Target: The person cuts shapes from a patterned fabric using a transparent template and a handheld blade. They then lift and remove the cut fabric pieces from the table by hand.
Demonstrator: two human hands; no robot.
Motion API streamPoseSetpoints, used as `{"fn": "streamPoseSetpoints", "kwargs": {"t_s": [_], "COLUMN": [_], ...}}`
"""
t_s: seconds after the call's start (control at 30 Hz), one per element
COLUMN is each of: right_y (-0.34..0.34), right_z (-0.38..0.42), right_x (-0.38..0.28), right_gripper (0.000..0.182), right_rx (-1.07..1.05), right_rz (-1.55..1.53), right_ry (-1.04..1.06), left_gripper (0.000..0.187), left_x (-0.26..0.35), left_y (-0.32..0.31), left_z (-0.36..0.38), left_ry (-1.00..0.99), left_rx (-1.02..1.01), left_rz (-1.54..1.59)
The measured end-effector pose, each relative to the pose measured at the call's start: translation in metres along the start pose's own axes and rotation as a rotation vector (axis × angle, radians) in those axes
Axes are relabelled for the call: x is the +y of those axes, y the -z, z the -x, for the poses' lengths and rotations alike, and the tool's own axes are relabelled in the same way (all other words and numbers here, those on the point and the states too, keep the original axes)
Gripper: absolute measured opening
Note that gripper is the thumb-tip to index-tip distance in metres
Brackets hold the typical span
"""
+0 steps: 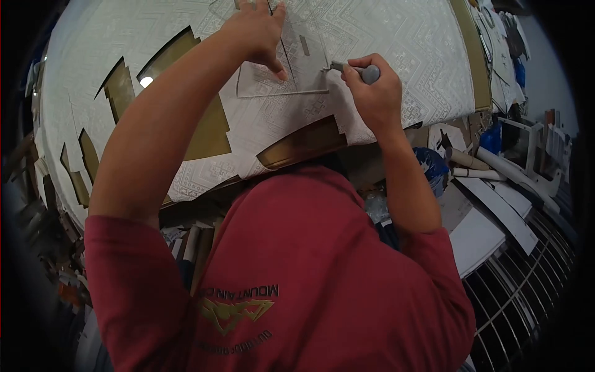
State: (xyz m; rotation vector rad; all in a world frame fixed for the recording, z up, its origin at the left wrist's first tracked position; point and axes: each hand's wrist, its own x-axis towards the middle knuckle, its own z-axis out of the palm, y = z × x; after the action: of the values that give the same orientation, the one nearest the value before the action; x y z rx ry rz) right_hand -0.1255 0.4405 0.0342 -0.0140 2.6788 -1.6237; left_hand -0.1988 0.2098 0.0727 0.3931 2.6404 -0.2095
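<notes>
My left hand [257,34] lies flat with fingers spread on a clear plastic template [291,68] that rests on a white embossed patterned sheet [384,37]. My right hand [372,93] is closed around a grey-handled cutting knife [356,70], whose tip touches the sheet at the template's right edge. The sheet shows several cut-out gaps where the olive-gold tabletop [211,133] appears beneath. My red shirt fills the lower middle of the view.
Below the table's right edge lie white paper rolls [477,170], white boards [483,229], a blue object [434,167] and a wire rack [527,291]. More clutter and offcuts sit at the far right edge and along the dark left side.
</notes>
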Motion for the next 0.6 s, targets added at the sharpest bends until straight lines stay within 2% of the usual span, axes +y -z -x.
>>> {"fn": "streamPoseSetpoints", "kwargs": {"t_s": [0.1,0.23,0.3,0.4,0.6], "right_y": [-0.004,-0.007,-0.014,-0.027,-0.076], "right_z": [-0.003,0.008,0.020,0.010,-0.135], "right_x": [-0.014,-0.024,-0.011,0.017,-0.015], "right_gripper": [0.015,0.015,0.015,0.017,0.018], "right_rx": [-0.001,0.010,0.109,0.164,0.094], "right_rz": [0.152,0.257,0.213,0.063,0.176], "right_ry": [0.051,0.014,-0.001,0.120,0.189], "left_gripper": [0.150,0.151,0.151,0.152,0.149], "left_x": [-0.003,0.001,-0.001,-0.007,-0.008], "left_y": [-0.001,0.000,0.000,-0.001,-0.004], "left_z": [0.000,0.000,-0.001,-0.007,-0.009], "left_ry": [-0.026,-0.027,0.005,0.025,0.013], "left_rx": [0.008,-0.031,-0.060,-0.051,-0.037], "left_rz": [0.016,0.056,0.096,0.129,0.200]}}
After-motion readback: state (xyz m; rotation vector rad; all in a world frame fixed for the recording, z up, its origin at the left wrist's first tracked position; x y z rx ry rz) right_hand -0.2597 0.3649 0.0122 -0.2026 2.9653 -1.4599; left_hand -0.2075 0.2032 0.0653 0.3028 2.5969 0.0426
